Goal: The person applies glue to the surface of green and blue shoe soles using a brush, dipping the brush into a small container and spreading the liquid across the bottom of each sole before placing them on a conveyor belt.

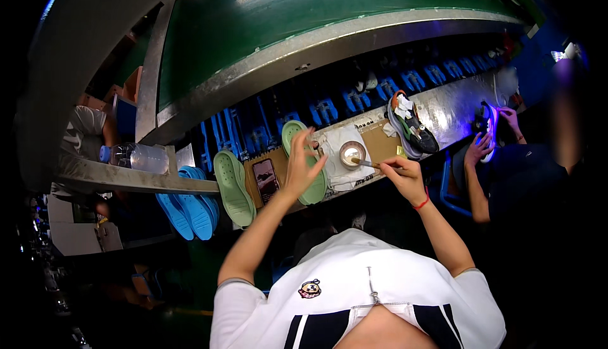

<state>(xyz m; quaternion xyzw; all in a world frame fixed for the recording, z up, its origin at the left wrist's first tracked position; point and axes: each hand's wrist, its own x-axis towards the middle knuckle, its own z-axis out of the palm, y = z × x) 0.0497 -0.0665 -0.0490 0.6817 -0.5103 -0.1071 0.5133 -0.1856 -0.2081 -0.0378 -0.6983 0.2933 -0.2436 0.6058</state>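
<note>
My right hand (405,177) grips a brush (367,163) with a slim handle. The brush's tip dips into a small round cup (347,148) holding something pale. Under the cup lies a crumpled white cloth (332,140). With its fingers apart, my left hand (303,168) hovers over or touches a light green shoe sole (315,187); which of the two, I cannot tell. Part of that sole is hidden by the hand. A second green sole (233,187) lies further left, and a phone with a lit screen (266,179) sits between the two soles.
Blue soles (196,206) are stacked at the left, below a clear bottle (136,157) on a metal ledge. A multicoloured sneaker (411,124) stands right of the cup. Beyond runs a green conveyor belt (342,7) with a metal edge. At right, a co-worker's hands (480,149) hold a purple-lit shoe.
</note>
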